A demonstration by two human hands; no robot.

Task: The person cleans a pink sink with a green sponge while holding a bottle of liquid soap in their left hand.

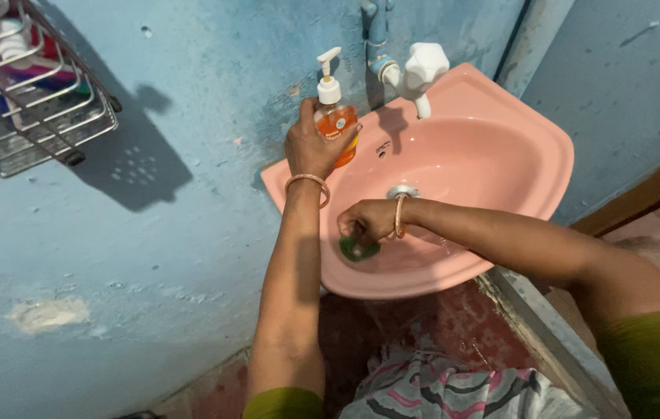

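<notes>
Wire rack (35, 101) hangs on the blue wall at far left. Your left hand (310, 143) wraps its fingers round the orange soap bottle (337, 124) on the pink sink (500, 101) ledge, steadying it. Your right hand (367, 219) pinches a green scrubber (358, 249) against the basin's inner wall, below the white tap (421, 68).

Even, fairly bright light from upper left. Wire rack (31, 93) throws a hard shadow on the blue wall (136, 256). Sharp centre, slight wide-angle stretch at edges, no glare.
</notes>
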